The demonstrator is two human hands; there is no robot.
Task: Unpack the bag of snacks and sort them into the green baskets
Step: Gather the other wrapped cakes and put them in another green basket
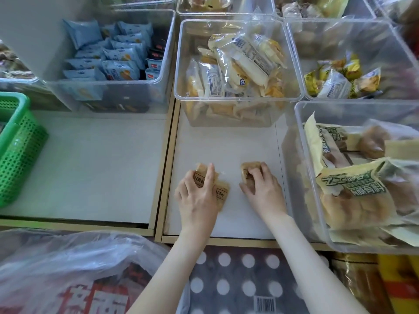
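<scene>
My left hand lies over two small tan wrapped snack packs on the white shelf floor, its fingers curled round the upper one. My right hand grips another tan wrapped snack pack a little to the right. A green perforated basket stands at the far left edge, its inside mostly out of view. A large clear plastic bag with red print sits at the lower left.
Clear plastic bins surround the hands: blue packs at the back left, yellow-white packs behind, yellow packs at the back right, bread bags on the right. A wooden divider splits the shelf. A dotted package lies below.
</scene>
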